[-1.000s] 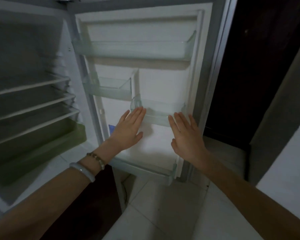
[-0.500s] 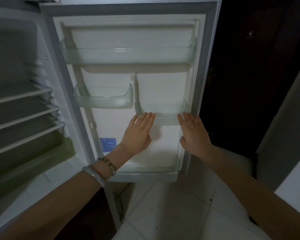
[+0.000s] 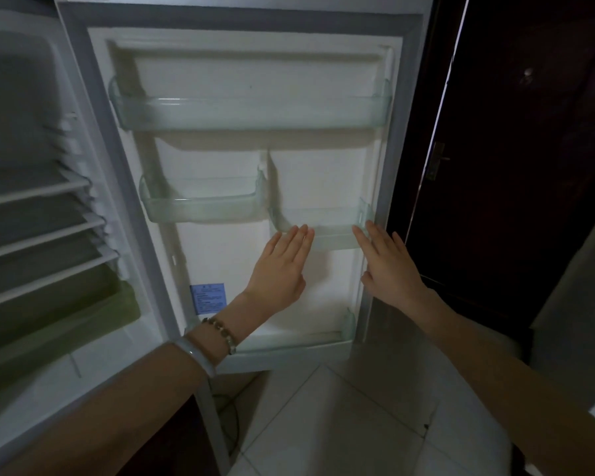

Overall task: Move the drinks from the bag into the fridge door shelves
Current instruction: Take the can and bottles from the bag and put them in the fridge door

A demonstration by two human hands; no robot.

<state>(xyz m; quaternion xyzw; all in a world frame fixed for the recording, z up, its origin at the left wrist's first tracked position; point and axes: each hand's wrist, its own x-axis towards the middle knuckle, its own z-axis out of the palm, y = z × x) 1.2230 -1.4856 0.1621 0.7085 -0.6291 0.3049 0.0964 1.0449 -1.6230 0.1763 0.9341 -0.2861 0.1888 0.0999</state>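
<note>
The fridge door [image 3: 323,173] stands open in front of me, with clear plastic shelves on its inner side. A wide top shelf [image 3: 251,113] spans it. Below hang a small left shelf [image 3: 200,206] and a small right shelf [image 3: 323,228], and a bottom shelf [image 3: 299,340] runs along the base. All look bare. My left hand [image 3: 279,273] is flat, fingers together, its tips at the small right shelf's left end. My right hand [image 3: 389,266] is flat at that shelf's right end. Neither holds anything. No bag or drinks are in view.
The fridge interior [image 3: 31,218] with white wire racks and a greenish drawer [image 3: 83,324] lies to the left. A dark wooden door [image 3: 512,166] with a metal latch stands to the right. Pale floor tiles [image 3: 340,424] lie below. A blue label [image 3: 207,297] sits on the door.
The view has shifted, bringing the fridge door more square and central. Both hands stay flat by the small right shelf, with the right hand now nearer its right end.
</note>
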